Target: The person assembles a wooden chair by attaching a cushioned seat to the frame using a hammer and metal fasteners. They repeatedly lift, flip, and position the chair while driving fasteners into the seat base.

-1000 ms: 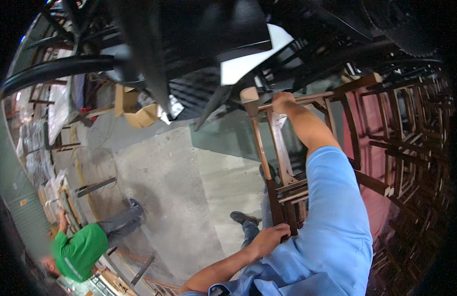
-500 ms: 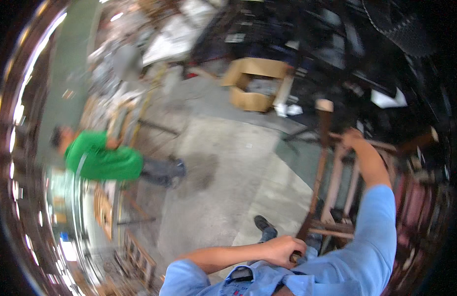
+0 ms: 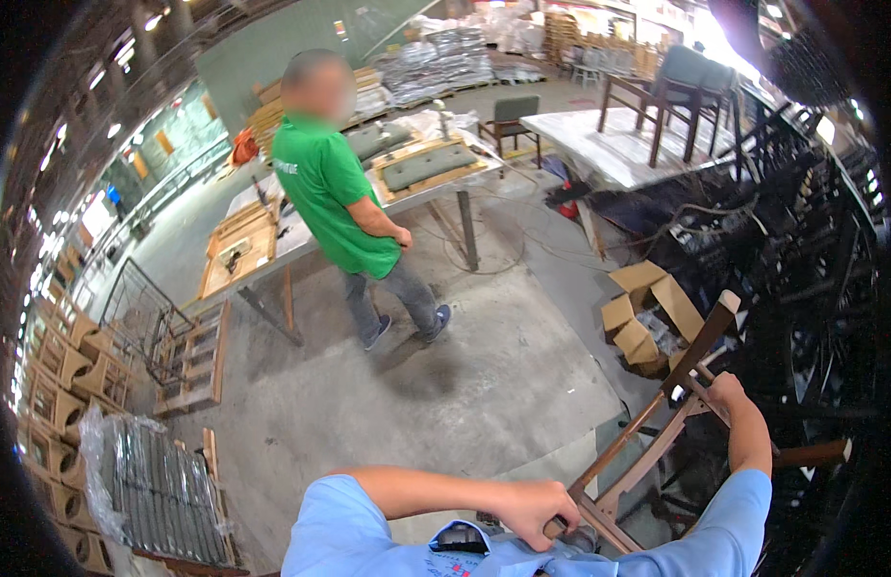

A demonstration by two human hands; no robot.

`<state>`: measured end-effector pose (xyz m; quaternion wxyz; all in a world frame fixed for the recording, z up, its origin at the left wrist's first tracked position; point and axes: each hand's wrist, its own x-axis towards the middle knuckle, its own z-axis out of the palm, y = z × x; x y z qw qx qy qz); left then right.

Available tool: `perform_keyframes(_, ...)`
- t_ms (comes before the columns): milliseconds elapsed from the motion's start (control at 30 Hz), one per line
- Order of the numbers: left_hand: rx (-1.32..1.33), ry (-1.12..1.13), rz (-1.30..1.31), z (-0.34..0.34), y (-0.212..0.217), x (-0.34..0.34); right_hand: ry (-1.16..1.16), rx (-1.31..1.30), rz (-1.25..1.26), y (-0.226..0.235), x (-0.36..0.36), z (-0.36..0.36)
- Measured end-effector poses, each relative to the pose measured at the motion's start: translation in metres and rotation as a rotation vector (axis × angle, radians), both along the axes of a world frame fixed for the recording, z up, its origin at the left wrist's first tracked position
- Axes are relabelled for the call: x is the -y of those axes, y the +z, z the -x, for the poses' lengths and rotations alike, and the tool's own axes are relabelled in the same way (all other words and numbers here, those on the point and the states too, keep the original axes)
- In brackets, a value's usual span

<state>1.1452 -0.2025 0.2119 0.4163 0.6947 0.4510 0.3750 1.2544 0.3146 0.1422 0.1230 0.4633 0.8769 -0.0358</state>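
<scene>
A brown wooden chair frame is tilted in front of me at the lower right, with bare rails and no cushion on it. My left hand is closed round the near end of one of its dark members, close to my body. Farther out, my right hand grips a rail near the upper leg, its fingers partly hidden behind the wood. That leg's pale end points up and away from me.
A person in a green shirt stands ahead by a long worktable with cushioned panels. An open cardboard box sits beyond the chair frame. Dark stacked frames crowd the right. Wrapped grey panels stand at lower left.
My view has swung left and up, bringing the worktable and person into fuller sight. Both hands have stayed on the chair frame, which now sits lower in view.
</scene>
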Motion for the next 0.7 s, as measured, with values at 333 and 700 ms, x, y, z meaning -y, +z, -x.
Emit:
perform_keyframes(333, -0.237, 0.192, 0.042, 0.145, 0.049, 0.033, 0.157, -0.159, -0.026, -0.028, -0.037, 0.205)
perform_keyframes(700, -0.597, 0.302, 0.442, 0.299, 0.026, 0.04, 0.478, -0.623, 0.353, -0.039, -0.04, 0.459)
